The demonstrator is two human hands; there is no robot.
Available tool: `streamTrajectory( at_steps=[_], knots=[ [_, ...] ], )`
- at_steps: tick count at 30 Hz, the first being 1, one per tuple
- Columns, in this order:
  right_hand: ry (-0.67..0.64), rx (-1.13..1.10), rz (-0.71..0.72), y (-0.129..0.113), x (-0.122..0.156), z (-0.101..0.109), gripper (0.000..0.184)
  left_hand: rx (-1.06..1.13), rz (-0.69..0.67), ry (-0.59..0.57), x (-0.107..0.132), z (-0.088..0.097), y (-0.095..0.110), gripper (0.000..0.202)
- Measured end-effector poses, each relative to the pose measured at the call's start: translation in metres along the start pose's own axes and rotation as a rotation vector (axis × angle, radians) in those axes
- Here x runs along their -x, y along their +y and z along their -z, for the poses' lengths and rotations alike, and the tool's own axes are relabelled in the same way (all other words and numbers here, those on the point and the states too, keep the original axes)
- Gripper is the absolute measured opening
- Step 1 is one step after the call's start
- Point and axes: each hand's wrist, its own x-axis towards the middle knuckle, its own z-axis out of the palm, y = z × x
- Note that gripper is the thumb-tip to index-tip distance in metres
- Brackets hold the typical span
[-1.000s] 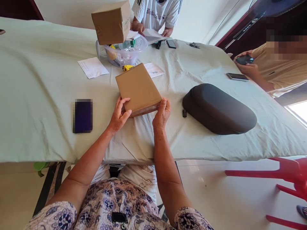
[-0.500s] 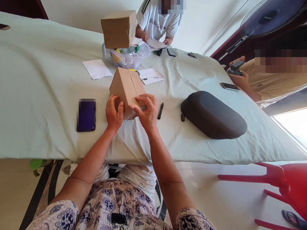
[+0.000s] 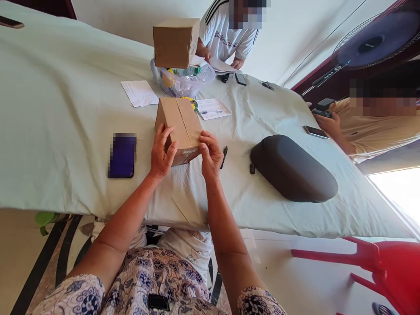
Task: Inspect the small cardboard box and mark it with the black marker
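Head view. Since half a second earlier, the right hand (image 3: pixel 212 157) has shifted from the top of the box (image 3: pixel 182 120) to its near right edge. The box sits seam-up, with the basin (image 3: pixel 188 90) at twelve o'clock and the pen (image 3: pixel 224 158) at four. The left hand (image 3: pixel 160 157), fingers half-spread, grips its left side; the right pinches the edge. Apparent step: steadying the box; any further turn calls for even pressure from both hands.
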Motion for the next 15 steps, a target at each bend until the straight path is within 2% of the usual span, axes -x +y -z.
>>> streamTrajectory(
  at_steps=[5,10,13,15],
  knots=[
    [0.028,-0.168,-0.034,0.013,0.003,0.0,0.023,0.002,0.009,-0.018,0.0,-0.001,-0.001,0.071],
    [0.082,-0.174,-0.094,0.017,0.009,-0.007,0.038,-0.011,-0.034,-0.051,0.001,-0.001,-0.003,0.079],
    [0.122,-0.176,-0.209,0.023,0.011,-0.008,0.046,0.016,-0.053,-0.044,0.001,-0.004,-0.006,0.075],
    [0.102,-0.262,-0.305,0.029,0.012,-0.007,0.05,0.055,-0.062,-0.037,0.001,-0.005,-0.009,0.072]
  ],
)
